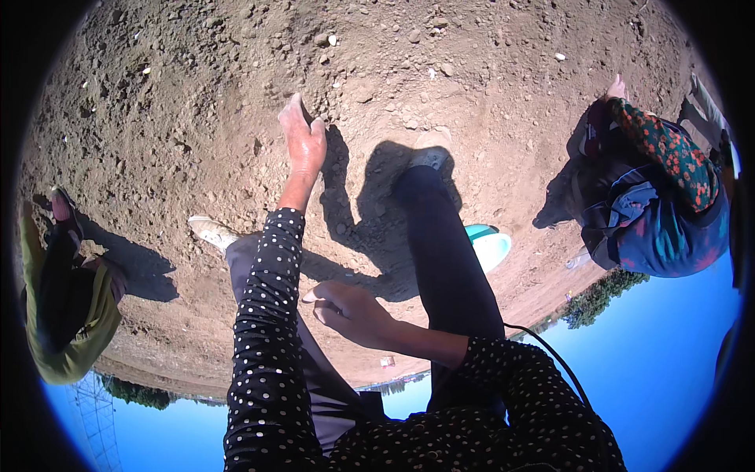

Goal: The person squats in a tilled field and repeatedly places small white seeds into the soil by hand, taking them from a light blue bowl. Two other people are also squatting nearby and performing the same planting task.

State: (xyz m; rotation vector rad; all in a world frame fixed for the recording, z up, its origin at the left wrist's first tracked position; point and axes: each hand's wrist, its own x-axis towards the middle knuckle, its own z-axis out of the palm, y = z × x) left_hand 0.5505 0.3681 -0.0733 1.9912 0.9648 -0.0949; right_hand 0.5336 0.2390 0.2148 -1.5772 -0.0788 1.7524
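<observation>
My left hand (pixel 303 138) reaches out over the loose, cloddy soil (pixel 224 118), thumb and forefinger pointing down at the ground. Its other fingers are hidden, so I cannot see whether it holds anything. Small pale lumps lie scattered on the dirt, one of them a whitish piece (pixel 332 40) beyond my left fingertips. Nearer my body, my right hand (pixel 354 315) hangs between my legs. Its fingers are loosely bent and apart, with nothing visible in them. Beside my right leg stands a turquoise-and-white basin (pixel 491 248), partly covered by the leg.
My dusty shoes (pixel 212 231) are planted wide apart. At the right, a person in a flowered sleeve (pixel 666 150) bends over the soil; another person in a yellow-green top (pixel 97 324) stoops at the left. A black cable (pixel 554 357) runs beside my right arm.
</observation>
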